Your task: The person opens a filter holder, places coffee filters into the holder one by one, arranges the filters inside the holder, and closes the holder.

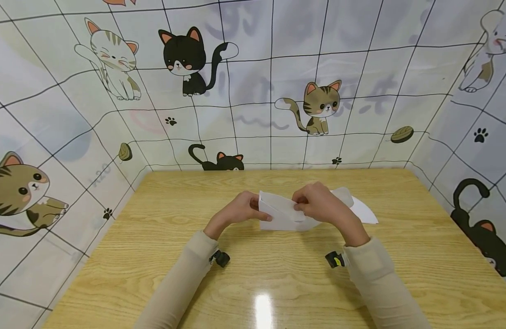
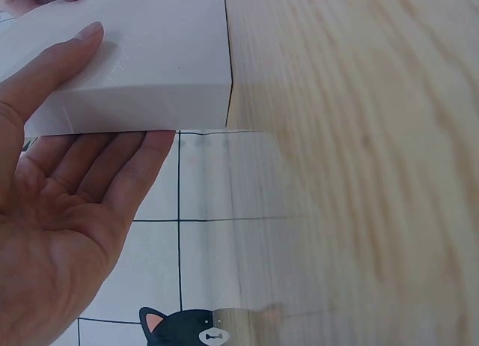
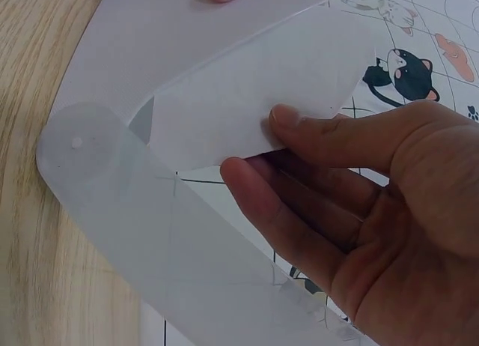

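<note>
A white folded card box (image 1: 279,217) is held just over the table in the head view. My left hand (image 1: 245,208) grips its left end; in the left wrist view the thumb lies on the broad face and the fingers (image 2: 123,166) are underneath. With thumb and fingertips, my right hand (image 1: 320,203) pinches the edge of a white flap (image 3: 232,99) of the box. A translucent strip (image 3: 157,204) with a rounded end extends beside the flap, under the right hand. How the strip joins the box I cannot tell.
Both hands are above a light wood table (image 1: 187,292). A white curved piece (image 1: 366,212) sticks out to the right, behind the right hand. A cloth printed with cats and grid lines (image 1: 253,91) surrounds the table at the back and sides.
</note>
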Demonstrator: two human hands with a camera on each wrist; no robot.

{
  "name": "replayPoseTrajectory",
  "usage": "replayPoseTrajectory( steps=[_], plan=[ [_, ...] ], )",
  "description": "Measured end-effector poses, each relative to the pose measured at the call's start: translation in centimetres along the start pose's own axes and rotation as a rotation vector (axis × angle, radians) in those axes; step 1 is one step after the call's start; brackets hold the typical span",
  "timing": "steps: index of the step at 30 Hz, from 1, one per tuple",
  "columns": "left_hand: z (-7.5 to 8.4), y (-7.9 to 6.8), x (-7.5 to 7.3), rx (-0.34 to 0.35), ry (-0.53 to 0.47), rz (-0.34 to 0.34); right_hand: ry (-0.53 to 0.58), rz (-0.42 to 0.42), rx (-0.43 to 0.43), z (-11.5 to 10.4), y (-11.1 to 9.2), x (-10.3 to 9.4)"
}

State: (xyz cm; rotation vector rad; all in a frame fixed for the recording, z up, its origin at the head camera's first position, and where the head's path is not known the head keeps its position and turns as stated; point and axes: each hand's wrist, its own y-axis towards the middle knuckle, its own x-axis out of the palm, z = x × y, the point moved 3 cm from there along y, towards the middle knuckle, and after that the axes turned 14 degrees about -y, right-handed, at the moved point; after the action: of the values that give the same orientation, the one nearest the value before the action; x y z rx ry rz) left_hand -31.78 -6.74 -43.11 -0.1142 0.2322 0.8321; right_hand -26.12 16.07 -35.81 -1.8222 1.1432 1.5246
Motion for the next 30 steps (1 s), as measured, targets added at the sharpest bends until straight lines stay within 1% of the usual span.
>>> replayPoseTrajectory(
  steps=[9, 15, 24, 30],
  plan=[
    [0.0, 0.0, 0.0, -0.008, 0.004, 0.004, -0.015, -0.022, -0.027, -0.1, 0.1, 0.6],
    [0.3, -0.2, 0.0, -0.010, 0.010, 0.013, -0.055, -0.046, -0.020, -0.2, 0.3, 1.0],
    [0.3, -0.1, 0.1, -0.010, 0.005, 0.012, -0.054, -0.081, -0.008, -0.3, 0.3, 1.2],
    [0.3, -0.1, 0.1, -0.007, 0.001, 0.010, -0.065, -0.094, -0.019, -0.3, 0.4, 1.5]
  ],
)
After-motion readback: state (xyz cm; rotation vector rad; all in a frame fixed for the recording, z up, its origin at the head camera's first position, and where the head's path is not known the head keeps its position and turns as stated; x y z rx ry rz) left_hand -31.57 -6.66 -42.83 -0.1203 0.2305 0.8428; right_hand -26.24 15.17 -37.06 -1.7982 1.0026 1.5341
